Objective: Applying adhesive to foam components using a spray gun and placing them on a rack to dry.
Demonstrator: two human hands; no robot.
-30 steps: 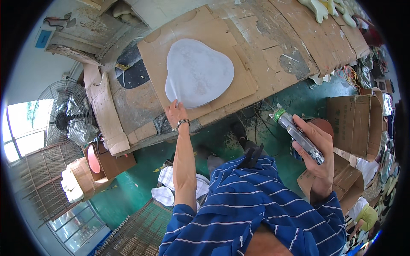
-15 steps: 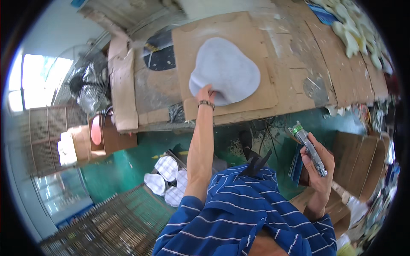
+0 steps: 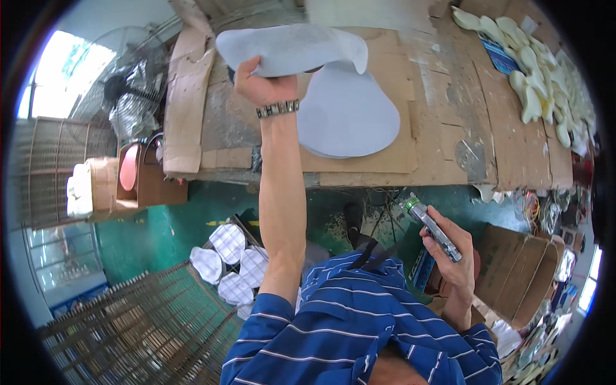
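Observation:
My left hand [image 3: 266, 86] is closed on the near edge of a white rounded fabric-like sheet [image 3: 295, 48], lifted and tilted over the table, with its right end curling down. Below it, another white rounded sheet [image 3: 350, 115] lies flat on a cardboard piece [image 3: 378, 165], its far part hidden by the raised one. Out over the floor to the right, my right hand [image 3: 452, 250] is wrapped round a grey handheld tool with a green collar [image 3: 433, 229], which points up and left. Its exact kind is not clear.
Cardboard covers the worktable [image 3: 449, 141]. Cream-coloured curved pieces [image 3: 532, 70] pile up at its far right. A fan [image 3: 122, 90] stands at left. Checked white pads [image 3: 240, 266] lie low beside a slatted rack [image 3: 141, 327]. An open cardboard box [image 3: 520, 273] sits at right.
My left hand has lifted a white sheet off the cardboard and carried it up and left, uncovering another beneath. My right hand, with the tool, has shifted left and slightly down in view.

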